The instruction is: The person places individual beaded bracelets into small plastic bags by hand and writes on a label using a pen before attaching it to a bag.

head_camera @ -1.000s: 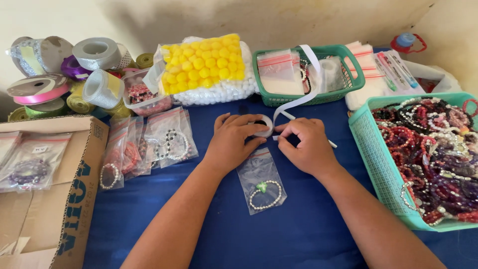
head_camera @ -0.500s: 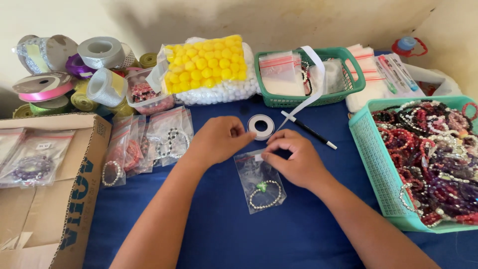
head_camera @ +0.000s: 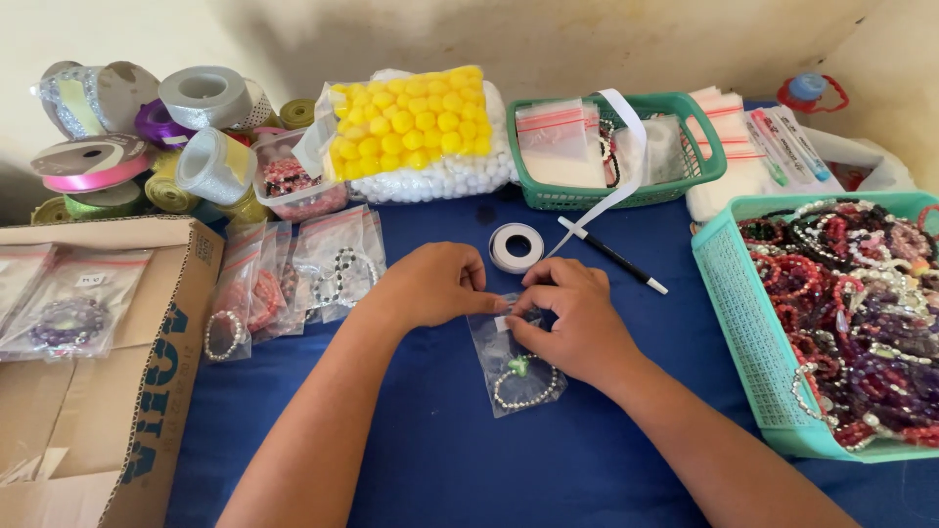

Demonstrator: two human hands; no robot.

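Blue table [head_camera: 411, 460], two hands, one bracelet bag [head_camera: 518, 376]

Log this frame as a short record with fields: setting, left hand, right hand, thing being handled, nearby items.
setting: blue table against a pale wall
left hand: fingertips on top edge of small clear bag
right hand: pinching the same top edge
bag contents: pearl bracelet with a green bead
nearby: tape roll, black pen, teal basket full of bracelets, green basket, ribbon spools, cardboard box
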